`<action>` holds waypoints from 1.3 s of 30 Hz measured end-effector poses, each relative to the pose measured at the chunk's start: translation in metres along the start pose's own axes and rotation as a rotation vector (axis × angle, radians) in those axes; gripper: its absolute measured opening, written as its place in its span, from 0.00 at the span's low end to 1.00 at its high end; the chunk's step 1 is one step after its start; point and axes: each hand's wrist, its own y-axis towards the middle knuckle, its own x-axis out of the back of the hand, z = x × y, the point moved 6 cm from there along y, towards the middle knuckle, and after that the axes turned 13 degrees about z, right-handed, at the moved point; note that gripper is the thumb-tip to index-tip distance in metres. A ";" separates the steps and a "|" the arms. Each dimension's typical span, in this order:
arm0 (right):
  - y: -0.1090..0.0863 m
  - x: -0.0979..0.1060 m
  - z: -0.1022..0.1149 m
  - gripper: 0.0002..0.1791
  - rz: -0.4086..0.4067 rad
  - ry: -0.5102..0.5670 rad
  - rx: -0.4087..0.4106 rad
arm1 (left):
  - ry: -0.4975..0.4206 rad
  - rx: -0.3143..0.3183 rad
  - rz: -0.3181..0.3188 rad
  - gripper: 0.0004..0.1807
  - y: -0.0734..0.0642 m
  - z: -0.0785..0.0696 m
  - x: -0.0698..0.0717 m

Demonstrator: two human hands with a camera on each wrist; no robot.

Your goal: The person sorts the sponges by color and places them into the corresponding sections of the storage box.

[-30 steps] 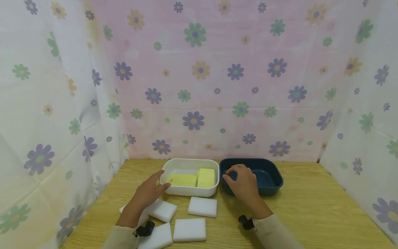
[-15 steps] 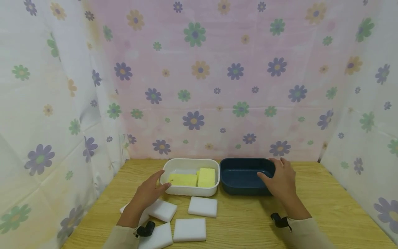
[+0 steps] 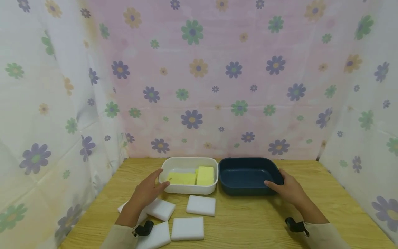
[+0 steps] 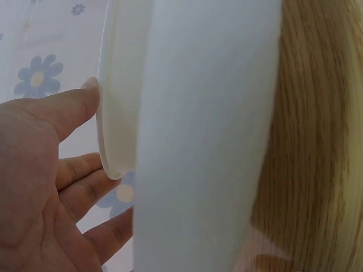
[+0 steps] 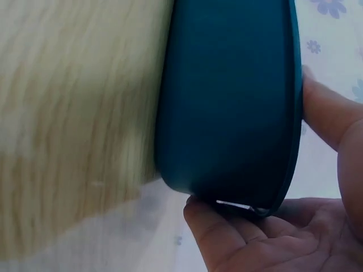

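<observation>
sponges (image 3: pixel 205 175) in left tub (image 3: pixel 189 190) | right tub (image 3: pixel 248 191) beside it | blocks (image 3: pixel 188 229) before left tub

I'm getting a white sponge (image 3: pixel 122 208) in front of the white box (image 3: pixel 192 190) only in bits, because the left forearm (image 3: pixel 130 211) is covering its middle; it may be two. A second sponge (image 3: pixel 160 236), farther from that box, is running off the bottom edge. Up close, the white box's wall is hiding a fingertip of the left hand (image 4: pixel 34 187). Beside it, the blue box (image 5: pixel 229 96) is spilling past the wrist view's top, and the table (image 5: pixel 68 141) is blurring.
</observation>
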 end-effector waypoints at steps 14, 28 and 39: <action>0.002 -0.005 0.003 0.65 0.022 -0.033 -0.025 | 0.071 -0.048 -0.015 0.44 -0.006 -0.009 0.013; -0.004 -0.002 0.006 0.65 0.030 -0.051 -0.025 | 0.155 -0.034 0.106 0.34 -0.049 0.048 0.046; -0.005 -0.002 0.005 0.65 0.036 -0.057 -0.042 | 0.051 0.027 0.223 0.33 -0.070 0.090 0.056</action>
